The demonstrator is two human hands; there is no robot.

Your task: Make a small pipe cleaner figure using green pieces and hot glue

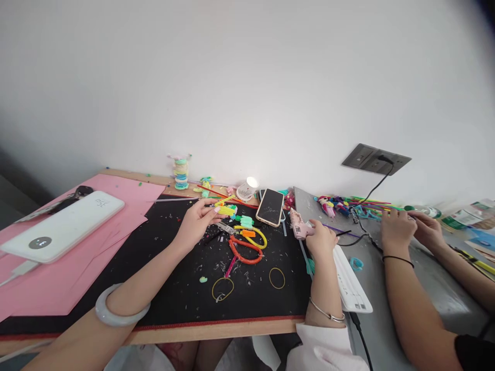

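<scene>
My left hand (198, 222) pinches a small bundle of bright yellow fuzzy pipe cleaner (226, 211) above the black mat. In my right hand (322, 240) is a pink hot glue gun (299, 224), its nozzle end pointing up and left. Just below my left hand lie scissors (245, 251) with orange-red and yellow loops at the handle end. Close by sits a mint-green fuzzy piece (245, 221). Two rubber bands (277, 278) rest nearer the front edge.
Against the wall stand a pastel spool (181, 174) and a paper cup (247, 189). A phone (270, 207) lies behind the scissors. Pink paper (116, 226) carries a white power bank (64, 225). A white power strip (351, 281) flanks my right wrist. A co-worker's hands (398, 232) work at right.
</scene>
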